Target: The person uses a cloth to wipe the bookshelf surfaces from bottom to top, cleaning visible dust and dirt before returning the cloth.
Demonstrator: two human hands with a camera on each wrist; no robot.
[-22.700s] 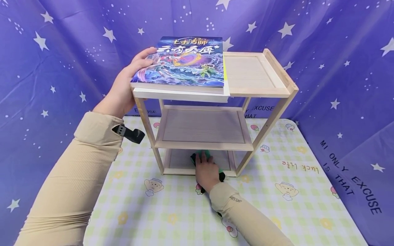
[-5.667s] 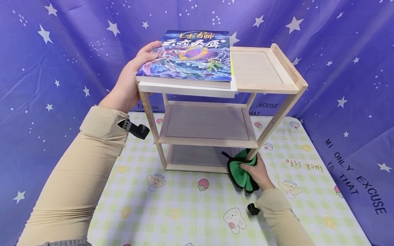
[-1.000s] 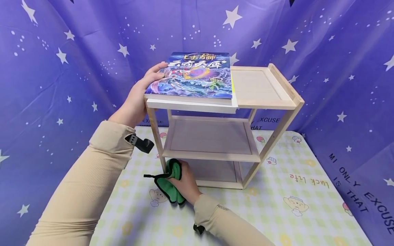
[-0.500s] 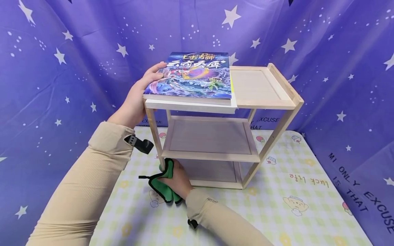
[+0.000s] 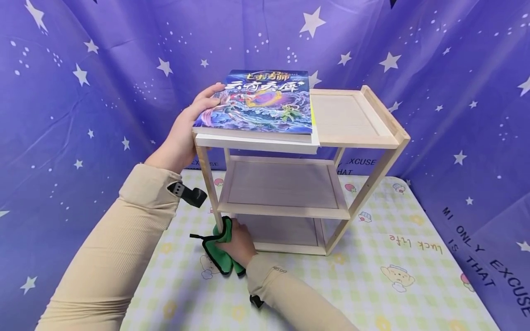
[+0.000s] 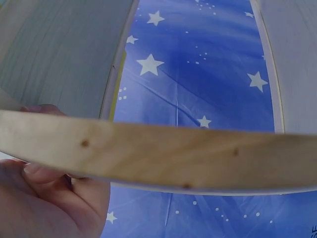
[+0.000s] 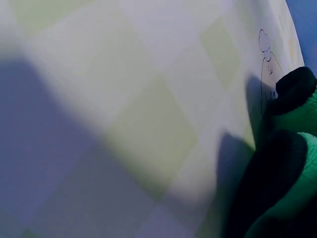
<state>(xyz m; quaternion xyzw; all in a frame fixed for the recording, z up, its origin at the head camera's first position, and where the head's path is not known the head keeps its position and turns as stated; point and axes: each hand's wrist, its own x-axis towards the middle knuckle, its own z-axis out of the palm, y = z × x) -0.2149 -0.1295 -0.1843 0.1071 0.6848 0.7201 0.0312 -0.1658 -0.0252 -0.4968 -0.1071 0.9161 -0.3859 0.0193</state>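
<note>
A three-tier wooden shelf stands on the table. At its upper left corner my left hand grips the frame, with fingers over the edge of a blue illustrated book lying on the top tier. In the left wrist view, that hand wraps a wooden side piece. Low down, my right hand holds a green cloth with black edging around the bottom of the front left leg. Folds of the cloth show at the right of the right wrist view.
A thicker white-edged book lies beneath the blue one and juts slightly past the shelf's front. A checked tablecloth with cartoon prints covers the table. A purple starry curtain surrounds the back and sides.
The cloth has gone from the bottom tier, to the front right leg, then to the front left leg. In the last second it shifts slightly left and down. The left hand keeps its grip.
</note>
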